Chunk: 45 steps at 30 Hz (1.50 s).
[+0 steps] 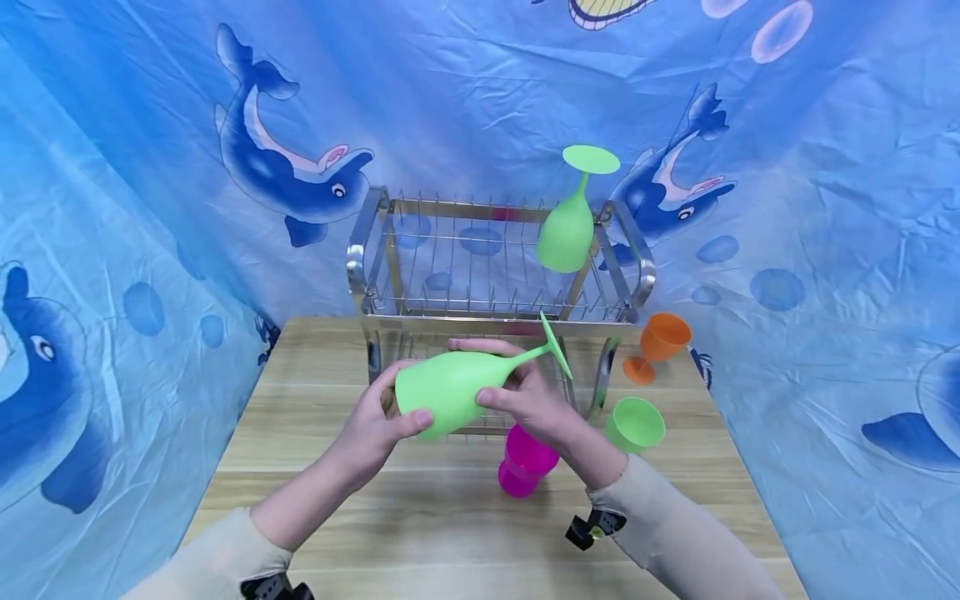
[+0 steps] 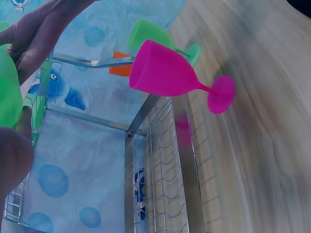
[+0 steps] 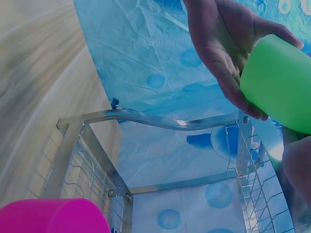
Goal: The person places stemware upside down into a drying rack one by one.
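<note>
A light green plastic wine goblet (image 1: pixel 450 390) lies sideways between both hands in front of the dish rack, its bowl to the left and its foot up to the right. My left hand (image 1: pixel 375 425) grips the bowl near the rim, thumb in front. The right hand (image 1: pixel 534 400) holds the bowl's stem end, its thumb on the near side. In the right wrist view the left hand (image 3: pixel 223 53) curves around the green bowl (image 3: pixel 277 82). Below the right hand a magenta goblet (image 1: pixel 528 454) stands upright on the table.
A two-tier metal dish rack (image 1: pixel 495 318) stands at the back. Another green goblet (image 1: pixel 567 233) rests upside down on its upper right. An orange goblet (image 1: pixel 664 336) and a green goblet (image 1: pixel 636 423) stand right of the rack on the wooden table (image 1: pixel 315 533). Blue dolphin-print curtains (image 1: pixel 465 100) surround it.
</note>
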Motion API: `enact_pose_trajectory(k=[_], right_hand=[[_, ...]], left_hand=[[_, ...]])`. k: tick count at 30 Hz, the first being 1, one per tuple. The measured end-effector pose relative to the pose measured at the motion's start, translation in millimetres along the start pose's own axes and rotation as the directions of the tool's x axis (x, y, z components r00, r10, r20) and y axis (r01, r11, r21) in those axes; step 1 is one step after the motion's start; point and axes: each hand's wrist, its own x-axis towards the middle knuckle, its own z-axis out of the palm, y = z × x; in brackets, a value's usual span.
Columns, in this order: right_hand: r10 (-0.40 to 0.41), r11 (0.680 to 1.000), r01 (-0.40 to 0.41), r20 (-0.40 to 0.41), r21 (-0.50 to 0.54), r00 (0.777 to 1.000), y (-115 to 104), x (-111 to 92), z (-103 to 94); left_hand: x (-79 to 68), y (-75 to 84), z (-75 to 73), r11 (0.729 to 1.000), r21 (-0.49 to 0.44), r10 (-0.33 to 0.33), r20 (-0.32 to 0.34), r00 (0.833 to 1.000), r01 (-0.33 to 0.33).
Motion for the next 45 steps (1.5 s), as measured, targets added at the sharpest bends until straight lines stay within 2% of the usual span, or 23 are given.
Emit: enact_pose_trajectory(k=[7,12,18,23,27,31,35,39,42,45], right_hand=[[0.054,0.997,-0.059,-0.088,-0.053,0.995,-3,10,1.9],[0.072,0.992,-0.081,-0.099,-0.092,0.992,-5,12,-1.3],[0.058,0.996,-0.066,-0.114,-0.064,0.992,-4,15,-3.9],[0.063,0.996,-0.069,-0.114,-0.049,0.991,-7,15,-5.4],[0.107,0.993,-0.112,-0.105,-0.038,0.989,-13,15,-7.9],[0.149,0.988,-0.153,-0.106,-0.033,0.983,-24,16,-12.3],[0.148,0.986,-0.156,-0.113,-0.056,0.982,-41,20,-20.0],[0.101,0.987,-0.117,-0.138,-0.114,0.985,-65,29,-31.3],[0.061,0.978,-0.091,-0.16,-0.186,0.985,-86,42,-40.5],[0.032,0.946,-0.084,-0.166,-0.314,0.986,-105,60,-50.8]], left_hand=[[9.6,2.1,-3.3,0.996,-0.079,-0.034,0.008,0.999,0.034],[11.5,3.4,-4.6,0.996,-0.078,-0.034,0.034,0.999,0.037],[15.5,3.3,-6.4,0.997,-0.081,-0.015,0.043,0.999,0.018],[16.2,5.9,-7.7,0.997,-0.073,-0.001,0.064,0.998,0.006],[14.7,8.8,-11.9,0.998,-0.058,0.008,0.099,0.995,-0.002],[11.8,15.4,-20.7,1.0,0.001,0.027,0.12,0.992,-0.027],[9.4,31.6,-34.4,0.992,0.073,0.094,0.135,0.986,-0.105],[8.9,56.2,-51.4,0.971,0.148,0.171,0.129,0.977,-0.19],[9.4,74.8,-65.6,0.947,0.214,0.227,0.088,0.97,-0.241],[13.8,88.3,-79.1,0.927,0.252,0.281,0.02,0.96,-0.277]])
